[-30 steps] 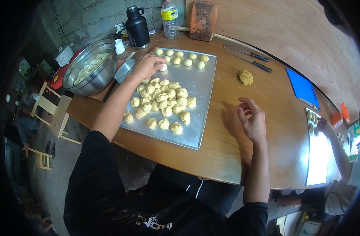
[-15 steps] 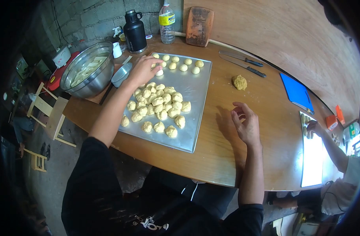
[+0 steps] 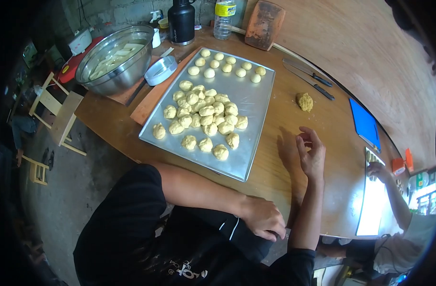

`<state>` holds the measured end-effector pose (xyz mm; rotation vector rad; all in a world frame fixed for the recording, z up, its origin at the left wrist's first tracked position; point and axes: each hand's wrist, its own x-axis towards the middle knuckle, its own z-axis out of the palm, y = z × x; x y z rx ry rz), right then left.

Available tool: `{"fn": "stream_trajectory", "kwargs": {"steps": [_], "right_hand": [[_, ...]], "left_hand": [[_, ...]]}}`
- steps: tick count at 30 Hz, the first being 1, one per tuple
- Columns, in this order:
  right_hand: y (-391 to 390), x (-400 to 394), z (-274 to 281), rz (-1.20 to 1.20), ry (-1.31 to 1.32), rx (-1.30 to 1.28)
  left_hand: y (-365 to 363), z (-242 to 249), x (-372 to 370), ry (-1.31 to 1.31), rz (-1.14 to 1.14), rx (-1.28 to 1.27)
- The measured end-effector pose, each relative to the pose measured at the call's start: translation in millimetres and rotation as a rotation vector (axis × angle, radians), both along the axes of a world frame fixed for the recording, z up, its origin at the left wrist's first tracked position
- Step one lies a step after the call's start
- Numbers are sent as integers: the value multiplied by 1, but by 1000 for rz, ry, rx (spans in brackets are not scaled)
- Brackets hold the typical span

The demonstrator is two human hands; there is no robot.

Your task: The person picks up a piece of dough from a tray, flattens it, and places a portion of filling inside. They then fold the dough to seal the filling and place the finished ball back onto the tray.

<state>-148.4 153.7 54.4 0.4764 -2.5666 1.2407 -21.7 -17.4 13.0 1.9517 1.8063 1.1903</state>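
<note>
My left hand (image 3: 263, 217) hangs over my lap at the front table edge, fingers loosely bent and pointing down, with no object visible in it. My right hand (image 3: 312, 151) is above the table to the right of the metal tray (image 3: 249, 107); its fingers are curled but apart, and it holds nothing. A heap of rough pale dough pieces (image 3: 206, 110) covers the tray's middle and near part. Smooth round dough balls (image 3: 226, 68) sit in rows at its far end. Beyond my right hand lies a crumbly yellow-brown lump (image 3: 304, 102).
A steel bowl (image 3: 91, 76) with pale pieces in liquid and a round tin (image 3: 161, 70) stand left. Behind are a black flask (image 3: 182, 24), plastic bottle (image 3: 223, 21) and wooden block (image 3: 265, 25). Two knives (image 3: 320, 86) and a blue board (image 3: 365, 125) lie right. Another person's hand (image 3: 379, 170) is over a white board.
My left hand has left the dough balls at the tray's far end and swung down to my lap. My right hand stays nearly still. The view has shifted, moving the tray rightward.
</note>
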Motion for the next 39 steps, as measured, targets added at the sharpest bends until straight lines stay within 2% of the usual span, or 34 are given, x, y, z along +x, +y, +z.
{"fn": "stream_trajectory", "kwargs": {"steps": [2, 5, 7, 9, 10, 12, 15, 18, 20, 21, 23, 25, 27, 28, 30, 31, 36, 38, 39], "right_hand": [[-3, -1, -1, 13, 6, 17], [-14, 0, -4, 35, -2, 32], [-21, 4, -4, 27, -24, 57], [-39, 9, -4, 132, -17, -5], [-47, 12, -2, 118, -33, 16], [-68, 15, 6, 305, 22, 73], [-93, 19, 16, 391, 39, 195], [-114, 22, 25, 277, -51, 334], [-128, 24, 28, 278, -62, 358], [-133, 22, 30, 280, -70, 375], [-136, 14, 27, 248, -71, 340], [-136, -1, 21, 214, -79, 306], [-131, -22, 18, 269, 154, 360], [-131, -26, 16, 270, 160, 364], [-138, -30, 11, 412, 23, 372], [-142, -28, 5, 403, 115, 368], [-130, -18, 12, 313, 111, 417], [-114, -16, 10, 287, 84, 299], [-110, -13, 16, 257, -40, 264]], "left_hand": [[-6, -3, -4, -89, -8, -10], [-15, 9, -16, -425, 30, -75], [-14, 9, -20, -454, 0, -57], [-11, 4, -17, -477, 12, -20], [-10, 4, -18, -492, -7, -2], [-13, 4, -21, -497, -56, -33], [-16, 4, -20, -647, -84, 69], [-9, -1, -21, -725, -128, 59], [-3, -8, -21, -914, -289, 87], [-4, -6, -25, -908, -288, 87], [-8, -2, -34, -1251, -645, -265], [-9, 0, -31, -1239, -675, -317], [-7, -1, -27, -1224, -721, -392], [-6, -2, -28, -1217, -720, -391], [-7, -2, -30, -1214, -682, -400], [-8, -1, -32, -1205, -675, -399], [-9, -1, -35, -1249, -649, -321], [-8, -3, -36, -1277, -641, -291], [-7, -4, -35, -1313, -633, -257]]}}
